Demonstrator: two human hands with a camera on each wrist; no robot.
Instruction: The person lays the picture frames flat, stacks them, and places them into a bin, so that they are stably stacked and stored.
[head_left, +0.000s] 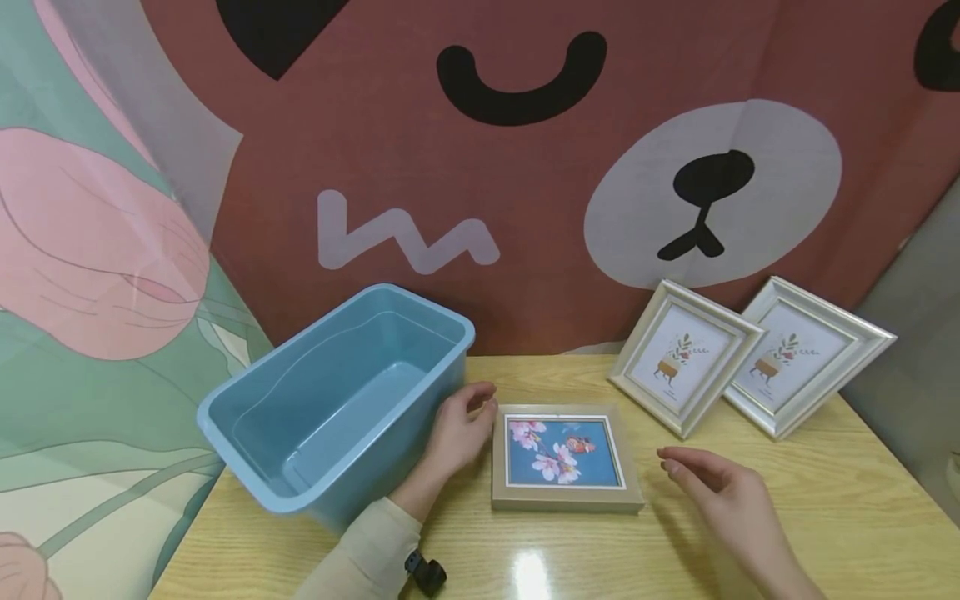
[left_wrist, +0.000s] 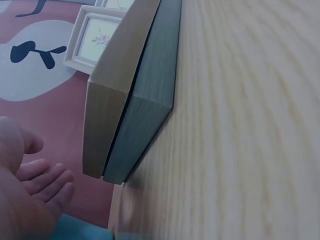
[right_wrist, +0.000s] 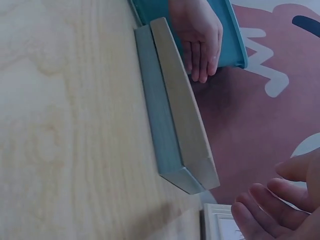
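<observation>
A picture frame (head_left: pixel 564 454) lies flat on the wooden table, its print showing pink blossoms and an orange figure on blue. From the side, in the left wrist view, the picture frame (left_wrist: pixel 117 95) has a tan upper layer and a grey-green lower one; whether these are two stacked pieces I cannot tell. Beside its left edge is my left hand (head_left: pixel 461 427), fingers loosely bent and holding nothing. Off its right side hovers my right hand (head_left: pixel 727 504), likewise holding nothing, with relaxed fingers (right_wrist: pixel 272 210). Both hands look apart from the frame in the wrist views.
A blue plastic bin (head_left: pixel 378 467) stands left of my left hand, with nothing seen inside. At the back right, a smaller silver frame (head_left: pixel 686 358) overlaps a larger silver frame (head_left: pixel 810 358), both propped upright. Behind the table (head_left: pixel 465 554) hangs a cloth (head_left: pixel 525 183) with a bear face.
</observation>
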